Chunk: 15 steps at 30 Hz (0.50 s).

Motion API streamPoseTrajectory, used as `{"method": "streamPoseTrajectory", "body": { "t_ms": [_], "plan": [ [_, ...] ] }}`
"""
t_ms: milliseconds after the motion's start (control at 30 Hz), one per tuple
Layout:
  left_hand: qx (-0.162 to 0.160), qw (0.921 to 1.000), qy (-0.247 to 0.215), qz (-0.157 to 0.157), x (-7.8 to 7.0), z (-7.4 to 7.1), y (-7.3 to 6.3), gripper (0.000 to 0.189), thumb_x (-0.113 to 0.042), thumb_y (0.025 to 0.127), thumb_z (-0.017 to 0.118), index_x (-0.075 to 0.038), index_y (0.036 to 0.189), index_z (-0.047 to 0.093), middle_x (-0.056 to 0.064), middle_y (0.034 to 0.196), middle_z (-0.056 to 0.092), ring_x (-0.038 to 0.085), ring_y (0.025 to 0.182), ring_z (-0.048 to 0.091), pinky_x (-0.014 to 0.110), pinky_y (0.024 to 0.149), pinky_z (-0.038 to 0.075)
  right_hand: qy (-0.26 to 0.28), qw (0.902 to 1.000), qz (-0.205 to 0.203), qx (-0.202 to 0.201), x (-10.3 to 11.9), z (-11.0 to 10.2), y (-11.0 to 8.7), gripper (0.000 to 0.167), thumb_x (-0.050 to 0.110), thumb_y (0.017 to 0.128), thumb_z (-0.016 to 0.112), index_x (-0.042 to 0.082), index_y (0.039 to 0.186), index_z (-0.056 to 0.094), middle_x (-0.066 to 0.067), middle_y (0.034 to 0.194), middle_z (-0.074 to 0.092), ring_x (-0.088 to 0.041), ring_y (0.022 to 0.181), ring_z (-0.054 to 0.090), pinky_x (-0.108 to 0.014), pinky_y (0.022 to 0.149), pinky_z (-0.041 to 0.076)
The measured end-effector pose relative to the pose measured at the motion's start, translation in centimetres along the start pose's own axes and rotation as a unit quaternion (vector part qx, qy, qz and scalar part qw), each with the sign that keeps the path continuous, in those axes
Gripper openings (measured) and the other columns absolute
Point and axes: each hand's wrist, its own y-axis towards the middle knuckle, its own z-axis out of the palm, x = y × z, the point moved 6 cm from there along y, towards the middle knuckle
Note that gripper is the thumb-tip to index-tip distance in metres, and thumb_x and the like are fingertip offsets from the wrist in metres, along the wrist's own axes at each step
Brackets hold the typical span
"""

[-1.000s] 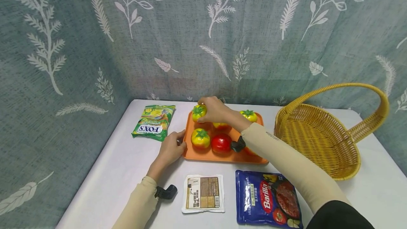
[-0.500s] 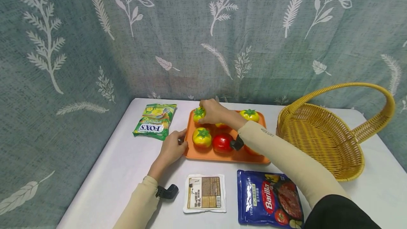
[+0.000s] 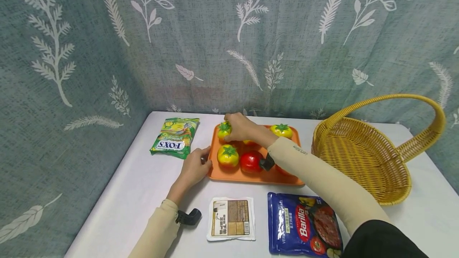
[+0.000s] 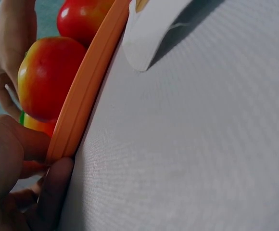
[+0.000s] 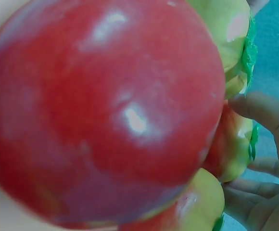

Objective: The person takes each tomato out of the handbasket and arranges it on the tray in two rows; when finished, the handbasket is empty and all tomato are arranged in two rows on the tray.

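Note:
In the head view, my right hand (image 3: 242,128) grips a yellow-and-red tomato (image 3: 224,129) with a green leafy top, at the far left corner of an orange tray (image 3: 236,176). The right wrist view has my right fingers and thumb around that tomato (image 5: 230,144), with other tomatoes close beside it. My left hand (image 3: 194,166) pinches the tray's left edge, thumb above and fingers below, as the left wrist view makes plain. On the tray sit another yellow tomato (image 3: 228,156), a red one (image 3: 251,161) and one at the back right (image 3: 281,130). My right forearm partly hides others.
A wicker basket (image 3: 358,162) with a tall handle stands right of the tray. A green Fox's packet (image 3: 175,137) lies at the back left. Nearer me are a white-and-brown packet (image 3: 231,218) and a blue Barilla pouch (image 3: 304,225). Patterned curtains border the table.
My right hand has lowered slightly with the tomato into the tray's far left corner, and the fingers now cover more of it. My left hand stays on the tray edge.

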Motion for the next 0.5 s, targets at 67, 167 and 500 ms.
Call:
{"method": "streamPoseTrajectory", "body": {
  "t_ms": [67,167,500],
  "plan": [
    [-0.001,1.0000,0.000,0.001,0.0,0.0,0.0,0.053,-0.006,0.086,0.065,0.002,0.137,0.058,0.010,0.096,0.060,0.021,0.080,0.052,0.031,0.067,0.044,-0.002,1.0000,0.002,0.000,-0.1,-0.1,-0.2,0.075,0.033,0.083,0.081,-0.002,0.142,0.050,-0.014,0.128,0.061,-0.025,0.113,0.059,-0.040,0.100,0.047],
    [-0.002,1.0000,0.002,0.004,-0.1,0.1,0.0,0.053,-0.006,0.085,0.065,0.002,0.137,0.058,0.010,0.096,0.060,0.020,0.079,0.052,0.031,0.066,0.044,-0.006,0.9999,0.004,-0.008,-0.2,-0.6,-0.8,0.079,0.037,0.081,0.082,-0.001,0.142,0.050,-0.015,0.133,0.059,-0.027,0.118,0.057,-0.043,0.103,0.044],
    [0.003,1.0000,-0.003,0.004,0.2,0.0,0.1,0.053,-0.005,0.086,0.065,0.004,0.138,0.057,0.011,0.097,0.061,0.020,0.079,0.055,0.030,0.067,0.047,0.012,0.9983,-0.021,-0.052,0.7,-3.5,-5.0,0.074,0.045,0.084,0.077,0.004,0.142,0.053,-0.012,0.139,0.056,-0.031,0.129,0.050,-0.048,0.106,0.041]
  ]
}}
